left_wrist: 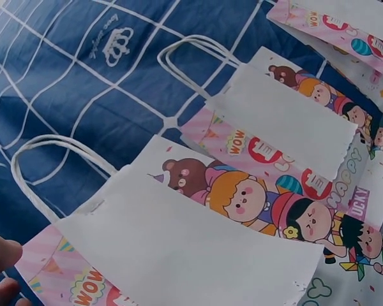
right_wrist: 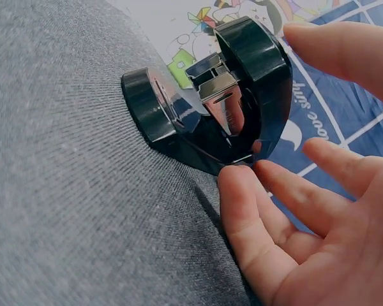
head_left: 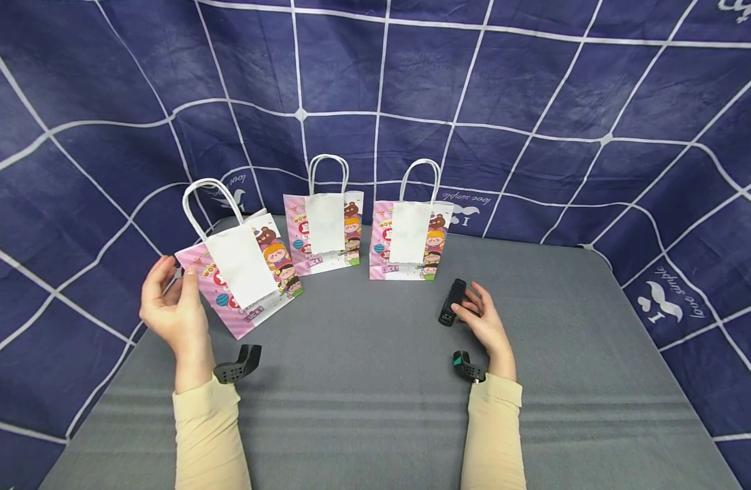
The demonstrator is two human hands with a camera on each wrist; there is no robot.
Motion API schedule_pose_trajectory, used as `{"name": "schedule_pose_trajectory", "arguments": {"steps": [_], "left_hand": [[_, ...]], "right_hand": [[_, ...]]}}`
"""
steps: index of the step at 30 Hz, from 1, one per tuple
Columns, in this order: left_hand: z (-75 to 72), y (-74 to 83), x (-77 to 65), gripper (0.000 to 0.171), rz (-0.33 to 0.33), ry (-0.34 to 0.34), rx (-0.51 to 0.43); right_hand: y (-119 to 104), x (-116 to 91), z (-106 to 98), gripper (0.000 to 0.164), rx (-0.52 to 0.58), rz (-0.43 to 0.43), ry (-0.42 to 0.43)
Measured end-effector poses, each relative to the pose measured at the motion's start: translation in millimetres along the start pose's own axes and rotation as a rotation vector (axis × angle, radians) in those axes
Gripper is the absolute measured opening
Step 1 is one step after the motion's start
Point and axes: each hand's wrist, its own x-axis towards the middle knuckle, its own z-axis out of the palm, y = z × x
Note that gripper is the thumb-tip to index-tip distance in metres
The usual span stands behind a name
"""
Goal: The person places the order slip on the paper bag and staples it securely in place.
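My left hand (head_left: 175, 309) is at the left edge of the nearest pink and white paper gift bag (head_left: 243, 265), its thumb overlapping that edge in the head view. In the left wrist view its fingertips (left_wrist: 3, 252) show right beside the bag's side, fingers loosely bent. A black stapler (head_left: 452, 302) with its arms spread apart stands on the grey table, gripped by my right hand (head_left: 487, 330). The right wrist view shows the metal inside of the stapler (right_wrist: 262, 89), one fingertip at its upper arm and others at its hinge end.
Two more matching bags, a middle one (head_left: 323, 231) and a right one (head_left: 409, 238), stand upright behind, their white handles raised. A blue cloth (head_left: 412, 82) with white lines hangs behind and beside the grey table (head_left: 363, 381).
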Motion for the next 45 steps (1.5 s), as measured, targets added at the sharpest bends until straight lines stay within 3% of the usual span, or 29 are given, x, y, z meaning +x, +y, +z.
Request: {"name": "schedule_pose_trajectory", "arguments": {"steps": [5, 22, 28, 33, 40, 45], "left_hand": [[1.1, 4.5, -2.0, 0.026, 0.047, 0.006, -0.025], [10.2, 15.9, -14.8, 0.025, 0.085, -0.009, -0.030], [21.6, 36.9, -29.4, 0.023, 0.136, -0.096, -0.023], [29.8, 44.4, -41.8, 0.023, 0.137, -0.178, 0.054], [41.5, 48.9, -55.7, 0.025, 0.160, -0.313, 0.109], [47.1, 38.1, -60.1, 0.027, 0.246, -0.406, 0.199]], "right_hand": [[-3, -1, 0, 0.080, -0.009, 0.000, 0.008], [-6, 1, 0, 0.076, -0.060, -0.066, 0.056], [-18, -1, 1, 0.071, -0.103, -0.079, 0.038], [-23, -1, -8, 0.072, -0.149, -0.093, 0.031], [-40, -3, -21, 0.072, -0.215, -0.155, 0.021], [-56, -7, -28, 0.069, -0.295, -0.216, 0.018]]}}
